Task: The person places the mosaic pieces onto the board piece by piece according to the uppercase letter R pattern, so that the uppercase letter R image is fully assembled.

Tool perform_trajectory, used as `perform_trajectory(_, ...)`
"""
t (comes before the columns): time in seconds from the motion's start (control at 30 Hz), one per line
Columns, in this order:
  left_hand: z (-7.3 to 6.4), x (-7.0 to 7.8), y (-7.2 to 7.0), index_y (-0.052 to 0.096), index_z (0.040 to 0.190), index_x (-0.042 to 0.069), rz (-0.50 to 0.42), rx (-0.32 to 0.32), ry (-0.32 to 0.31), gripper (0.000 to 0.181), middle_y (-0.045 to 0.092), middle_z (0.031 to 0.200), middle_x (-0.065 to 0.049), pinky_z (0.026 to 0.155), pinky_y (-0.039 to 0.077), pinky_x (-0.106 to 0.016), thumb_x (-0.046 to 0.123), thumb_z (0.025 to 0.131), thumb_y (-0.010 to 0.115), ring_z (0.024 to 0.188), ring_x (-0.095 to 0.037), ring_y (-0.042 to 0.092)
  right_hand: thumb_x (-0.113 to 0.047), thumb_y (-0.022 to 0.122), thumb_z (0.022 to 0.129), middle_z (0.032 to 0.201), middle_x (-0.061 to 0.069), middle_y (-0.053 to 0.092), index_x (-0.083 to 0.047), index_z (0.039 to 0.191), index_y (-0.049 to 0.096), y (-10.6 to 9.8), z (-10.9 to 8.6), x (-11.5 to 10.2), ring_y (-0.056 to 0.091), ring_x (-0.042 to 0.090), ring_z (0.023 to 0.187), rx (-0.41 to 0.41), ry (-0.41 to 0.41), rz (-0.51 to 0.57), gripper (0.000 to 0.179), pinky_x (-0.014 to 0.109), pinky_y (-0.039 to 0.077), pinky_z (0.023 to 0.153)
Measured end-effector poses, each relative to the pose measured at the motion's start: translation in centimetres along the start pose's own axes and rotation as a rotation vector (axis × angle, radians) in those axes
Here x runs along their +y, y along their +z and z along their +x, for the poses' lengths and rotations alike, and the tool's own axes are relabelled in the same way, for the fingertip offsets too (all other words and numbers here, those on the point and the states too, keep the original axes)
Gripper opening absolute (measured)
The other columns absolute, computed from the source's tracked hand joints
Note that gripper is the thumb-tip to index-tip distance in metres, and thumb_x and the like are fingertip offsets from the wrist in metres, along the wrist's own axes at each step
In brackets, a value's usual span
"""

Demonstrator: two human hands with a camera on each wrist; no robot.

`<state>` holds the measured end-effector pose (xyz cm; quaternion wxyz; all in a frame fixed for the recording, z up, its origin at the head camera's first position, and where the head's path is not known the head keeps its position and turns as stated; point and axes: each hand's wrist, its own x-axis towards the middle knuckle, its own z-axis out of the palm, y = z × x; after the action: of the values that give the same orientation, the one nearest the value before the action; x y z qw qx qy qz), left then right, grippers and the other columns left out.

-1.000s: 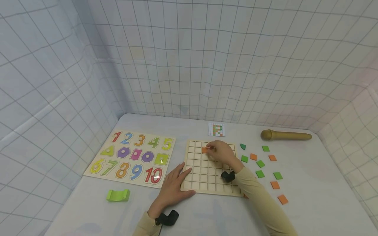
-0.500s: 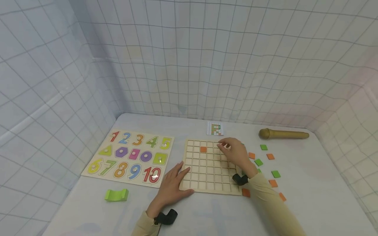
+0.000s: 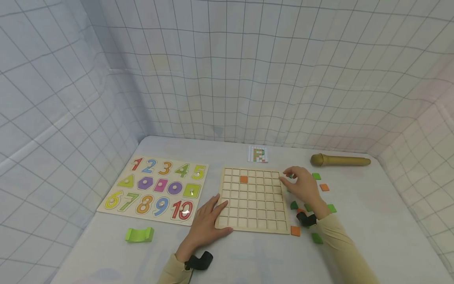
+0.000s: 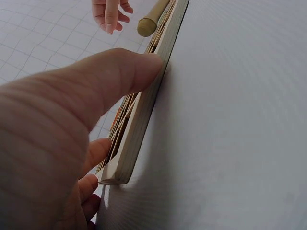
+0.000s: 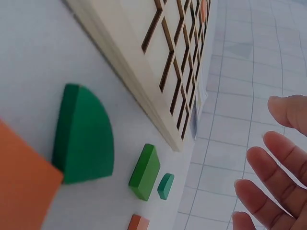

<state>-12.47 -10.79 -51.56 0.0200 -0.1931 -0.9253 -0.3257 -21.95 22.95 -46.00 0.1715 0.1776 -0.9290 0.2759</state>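
Observation:
A square wooden grid board [image 3: 252, 203] lies flat on the table, one orange square tile [image 3: 244, 179] in a cell near its top. My left hand [image 3: 205, 225] rests at the board's lower-left corner, thumb against the near edge and fingers spread along the left edge. Just off the board's right edge, my right hand [image 3: 303, 187] hovers with fingers loosely bent and nothing between them. Below it are loose tiles, among them a dark green quarter-round tile [image 5: 88, 136], a light green square tile [image 5: 145, 173] and an orange tile [image 5: 24, 182]. The hand hides some of these tiles in the head view.
A small patterned card [image 3: 257, 154] lies behind the board. Left stands a number-and-shape puzzle board [image 3: 105, 209], with a lime green curved block [image 3: 139, 235] in front. A brown microphone-shaped piece [image 3: 340, 160] lies at back right. Gridded cloth walls [image 3: 227, 79] enclose the table.
My right hand has let go of the orange tile, which stays in its cell, and has moved right off the board to above the loose tiles. The left hand has stayed put.

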Motion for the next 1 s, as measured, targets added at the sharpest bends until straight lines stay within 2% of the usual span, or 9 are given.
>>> perform_trajectory(0.27,-0.1,0.1,-0.1,0.046,0.141,0.016,-0.004,-0.007,-0.007,0.078,0.025,0.153,-0.011,0.108,0.018,-0.05,0.046,0.075,0.075,0.14,-0.028,0.02,-0.024,0.076,0.082,0.091,0.009,0.066,-0.002,0.094,0.068,-0.7,-0.7,1.5,0.058,0.026,0.081,-0.032,0.035,0.012,0.026,0.039,0.049,0.067)
perform_trajectory(0.53,-0.1,0.1,-0.2,0.047,0.141,0.015,-0.014,-0.007,-0.009,0.078,0.025,0.153,-0.011,0.108,0.018,-0.05,0.046,0.075,0.074,0.14,-0.027,0.019,-0.022,0.078,0.079,0.088,0.009,0.063,-0.003,0.094,0.069,-1.0,-1.2,1.9,0.057,0.028,0.079,-0.101,0.103,-0.016,0.025,0.038,0.046,0.064)
perform_trajectory(0.73,0.0,0.1,-0.1,0.047,0.141,0.015,-0.009,-0.01,-0.007,0.078,0.025,0.153,-0.012,0.108,0.018,-0.05,0.046,0.075,0.074,0.14,-0.027,0.019,-0.021,0.079,0.078,0.087,0.01,0.063,-0.002,0.096,0.067,-1.0,-1.4,1.9,0.057,0.024,0.072,-0.149,0.097,-0.048,0.029,0.035,0.045,0.062)
perform_trajectory(1.0,-0.1,0.1,0.0,0.046,0.142,0.016,0.0,-0.015,-0.012,0.078,0.025,0.153,-0.011,0.109,0.018,-0.049,0.047,0.076,0.073,0.14,-0.026,0.019,-0.024,0.081,0.076,0.087,0.008,0.063,-0.003,0.095,0.068,-0.8,-1.6,2.3,0.054,0.021,0.074,-0.187,0.104,-0.074,0.031,0.034,0.043,0.063)
